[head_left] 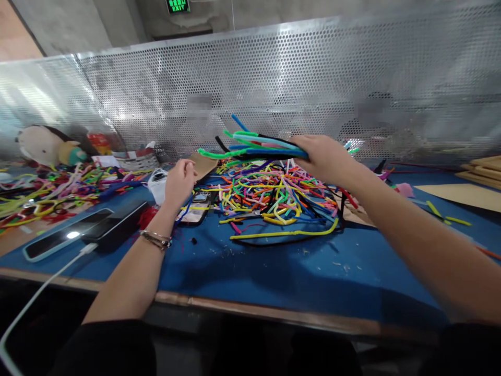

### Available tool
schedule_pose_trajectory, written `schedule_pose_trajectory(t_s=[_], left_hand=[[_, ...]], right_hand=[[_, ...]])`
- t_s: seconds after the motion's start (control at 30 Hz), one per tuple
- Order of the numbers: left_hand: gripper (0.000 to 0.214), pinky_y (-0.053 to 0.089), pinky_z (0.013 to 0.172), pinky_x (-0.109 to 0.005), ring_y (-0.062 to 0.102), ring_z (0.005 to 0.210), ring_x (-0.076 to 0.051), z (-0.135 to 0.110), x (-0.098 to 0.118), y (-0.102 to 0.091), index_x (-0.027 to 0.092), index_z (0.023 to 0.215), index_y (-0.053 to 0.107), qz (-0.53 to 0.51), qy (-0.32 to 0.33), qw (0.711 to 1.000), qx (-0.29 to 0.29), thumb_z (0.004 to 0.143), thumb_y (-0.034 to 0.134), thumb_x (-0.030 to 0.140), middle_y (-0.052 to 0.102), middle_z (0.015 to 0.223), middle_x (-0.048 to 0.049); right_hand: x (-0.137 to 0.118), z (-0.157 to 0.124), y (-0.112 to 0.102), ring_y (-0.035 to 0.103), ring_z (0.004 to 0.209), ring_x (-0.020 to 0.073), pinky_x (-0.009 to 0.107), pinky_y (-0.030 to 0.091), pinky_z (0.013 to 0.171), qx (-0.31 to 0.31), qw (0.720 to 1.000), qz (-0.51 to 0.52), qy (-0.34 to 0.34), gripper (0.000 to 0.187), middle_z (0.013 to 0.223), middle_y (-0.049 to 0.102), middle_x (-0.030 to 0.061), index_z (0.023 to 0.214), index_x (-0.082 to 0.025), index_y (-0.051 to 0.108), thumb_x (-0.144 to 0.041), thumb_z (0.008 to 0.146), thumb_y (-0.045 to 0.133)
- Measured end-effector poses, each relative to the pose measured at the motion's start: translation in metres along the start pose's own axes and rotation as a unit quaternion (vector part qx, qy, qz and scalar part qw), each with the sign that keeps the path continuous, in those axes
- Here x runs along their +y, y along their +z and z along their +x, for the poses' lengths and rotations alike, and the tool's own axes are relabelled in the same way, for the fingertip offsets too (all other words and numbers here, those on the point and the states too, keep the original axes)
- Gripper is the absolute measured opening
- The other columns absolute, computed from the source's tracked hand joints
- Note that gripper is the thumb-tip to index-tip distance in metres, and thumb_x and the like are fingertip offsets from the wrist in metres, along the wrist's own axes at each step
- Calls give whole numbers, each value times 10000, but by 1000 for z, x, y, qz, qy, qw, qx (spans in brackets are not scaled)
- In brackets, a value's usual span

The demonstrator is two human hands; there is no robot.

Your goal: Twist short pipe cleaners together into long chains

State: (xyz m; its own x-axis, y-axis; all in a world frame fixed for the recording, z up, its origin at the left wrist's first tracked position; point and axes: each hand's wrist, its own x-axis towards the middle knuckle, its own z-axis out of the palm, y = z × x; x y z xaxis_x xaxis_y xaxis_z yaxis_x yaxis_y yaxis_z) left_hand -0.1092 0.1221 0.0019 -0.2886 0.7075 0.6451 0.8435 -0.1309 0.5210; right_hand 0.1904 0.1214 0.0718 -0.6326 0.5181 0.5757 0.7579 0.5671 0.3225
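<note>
My right hand [323, 156] is closed around a bundle of pipe cleaners [254, 146], green, blue and black, held level above the blue table [274, 271]. Their free ends point left. Below them lies a loose pile of pipe cleaners [274, 196] in many colours. My left hand [179, 183], with a bracelet at the wrist, hovers left of the pile with its fingers curled in; I cannot make out anything in it. It is close to a small dark device [199, 206] lying on the table.
A phone [64, 240] on a white cable and a black box [117, 227] lie at the left. More pipe cleaners [47, 190], a plush toy [47, 146] and a bowl [135, 159] sit further left. A perforated metal screen [274, 89] backs the table. Cardboard sheets [462, 193] lie at the right.
</note>
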Motion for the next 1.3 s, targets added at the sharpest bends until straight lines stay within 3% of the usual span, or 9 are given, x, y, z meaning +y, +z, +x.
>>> schedule_pose_trajectory(t_s=[0.13, 0.27, 0.43, 0.6, 0.77, 0.93, 1.13, 1.3], left_hand=[[314, 419, 584, -208, 550, 567, -118, -1, 2, -2, 139, 934, 509, -1, 31, 1000, 1, 846, 227, 246, 600, 716, -33], [293, 435, 616, -205, 569, 648, -130, 2, 0, -4, 133, 854, 562, 14, 69, 996, -55, 782, 283, 190, 620, 752, -46], [268, 423, 744, -248, 564, 797, -170, 4, -6, -4, 147, 818, 610, 59, 114, 982, -137, 716, 372, 218, 629, 895, -54], [251, 415, 738, -236, 555, 810, -171, 9, -11, -12, 174, 768, 628, 107, 139, 952, -249, 658, 410, 235, 633, 863, -38], [175, 407, 598, -217, 546, 625, -152, 12, -19, -27, 191, 622, 593, 155, 120, 917, -347, 592, 447, 284, 631, 656, 2], [284, 436, 645, -252, 578, 719, -199, -3, -37, -35, 190, 752, 599, 182, 86, 905, -375, 589, 417, 335, 649, 791, -44], [510, 441, 753, -350, 577, 812, -272, -24, -56, -47, 133, 930, 562, 200, 40, 909, -364, 654, 365, 513, 609, 951, -148], [621, 454, 754, -301, 577, 832, -249, -30, -54, -50, 153, 1029, 548, 177, 25, 897, -405, 545, 496, 537, 588, 1045, -111]], right_hand=[[-16, -9, -3, 546, 834, 213, 280, 374, 631, -83, 997, -3, -10, 207, 940, 585, 82, 946, -154, 512, -196, 786, 388], [-34, -34, 11, 572, 797, 202, 266, 394, 629, -222, 974, 35, -26, 183, 880, 602, 75, 905, -169, 536, -184, 761, 425], [-52, -73, 35, 584, 822, 186, 246, 418, 657, -279, 954, 85, -65, 251, 952, 596, 71, 982, -168, 520, -167, 742, 446], [-57, -89, 40, 568, 856, 204, 281, 429, 710, -291, 948, 113, -59, 261, 943, 580, 87, 988, -138, 513, -142, 744, 421], [-57, -93, 41, 549, 888, 208, 302, 418, 762, -278, 950, 131, -47, 244, 961, 567, 98, 957, -131, 520, -130, 743, 401], [-53, -96, 47, 557, 869, 207, 311, 421, 760, -261, 952, 153, -48, 263, 981, 568, 107, 971, -137, 528, -134, 742, 398], [-51, -96, 50, 562, 854, 205, 316, 425, 756, -250, 952, 169, -53, 277, 983, 571, 114, 977, -138, 538, -131, 733, 407], [-52, -96, 49, 559, 870, 215, 327, 424, 762, -248, 953, 165, -50, 264, 975, 574, 120, 952, -132, 551, -116, 736, 400]])
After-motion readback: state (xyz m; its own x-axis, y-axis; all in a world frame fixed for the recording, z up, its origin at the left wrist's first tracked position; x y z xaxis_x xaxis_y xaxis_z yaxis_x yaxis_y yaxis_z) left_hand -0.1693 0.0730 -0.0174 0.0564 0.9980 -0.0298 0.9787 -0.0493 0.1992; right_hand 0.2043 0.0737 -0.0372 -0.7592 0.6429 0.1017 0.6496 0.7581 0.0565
